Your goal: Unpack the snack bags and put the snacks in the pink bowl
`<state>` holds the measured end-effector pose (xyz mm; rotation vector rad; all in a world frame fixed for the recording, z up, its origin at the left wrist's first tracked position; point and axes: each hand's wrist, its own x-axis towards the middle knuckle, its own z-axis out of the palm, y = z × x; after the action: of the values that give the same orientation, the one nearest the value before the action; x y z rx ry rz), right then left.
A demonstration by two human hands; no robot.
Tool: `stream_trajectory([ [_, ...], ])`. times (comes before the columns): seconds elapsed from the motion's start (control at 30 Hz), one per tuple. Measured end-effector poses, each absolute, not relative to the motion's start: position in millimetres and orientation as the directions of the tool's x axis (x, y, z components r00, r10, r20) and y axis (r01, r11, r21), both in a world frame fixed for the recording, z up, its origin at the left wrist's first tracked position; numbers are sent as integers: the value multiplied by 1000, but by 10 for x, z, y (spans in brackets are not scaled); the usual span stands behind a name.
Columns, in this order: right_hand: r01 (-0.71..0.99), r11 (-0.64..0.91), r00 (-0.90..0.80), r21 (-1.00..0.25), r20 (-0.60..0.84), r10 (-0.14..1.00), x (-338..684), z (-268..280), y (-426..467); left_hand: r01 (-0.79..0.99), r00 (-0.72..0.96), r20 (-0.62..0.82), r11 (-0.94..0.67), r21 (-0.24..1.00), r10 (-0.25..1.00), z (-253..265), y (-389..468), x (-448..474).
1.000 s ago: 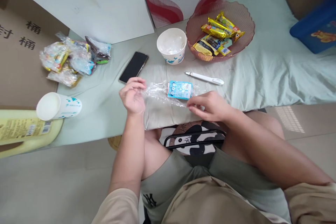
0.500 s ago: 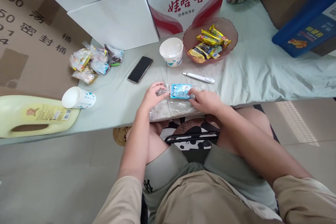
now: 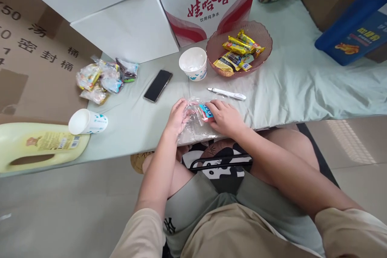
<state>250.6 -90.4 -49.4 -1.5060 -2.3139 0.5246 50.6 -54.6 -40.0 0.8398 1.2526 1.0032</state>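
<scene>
My left hand (image 3: 177,117) is closed on the crinkled edge of a clear plastic bag (image 3: 191,113) near the table's front edge. My right hand (image 3: 227,118) grips a small blue and red packet (image 3: 206,111), its fingers covering the packet's right part. The packet's left end touches the clear plastic; whether it lies inside the bag or on top of it, I cannot tell. Just beyond my right hand lies a white pen-shaped cutter (image 3: 227,94). A paper cup (image 3: 193,64) with clear plastic in it stands behind the hands.
A pink glass bowl (image 3: 262,58) holds yellow-wrapped snacks. To the left are a phone (image 3: 158,85), several bagged snacks (image 3: 104,76), a tipped paper cup (image 3: 88,121) and a pale yellow jug (image 3: 39,145). White cartons (image 3: 127,28) line the back; a blue container (image 3: 347,32) stands right.
My right hand has closed on the packet and tilted it, so a red part shows. My left hand has gathered the clear plastic between its fingers. The view has shifted slightly.
</scene>
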Motion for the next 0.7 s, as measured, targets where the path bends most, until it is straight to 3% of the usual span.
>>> stream_trajectory([
  [0.33, 590, 287, -345, -754, 86, 935, 2572, -561, -767, -319, 236, -428, 485, 814, 873, -360, -487, 470],
  [0.57, 522, 320, -345, -791, 147, 927, 2681, -631, -696, -311, 116, -423, 437, 844, 899, -355, -391, 421],
  [0.7, 604, 259, -218, -754, 156, 963, 2706, -639, -694, -248, 8, -425, 414, 876, 905, -397, -391, 357],
])
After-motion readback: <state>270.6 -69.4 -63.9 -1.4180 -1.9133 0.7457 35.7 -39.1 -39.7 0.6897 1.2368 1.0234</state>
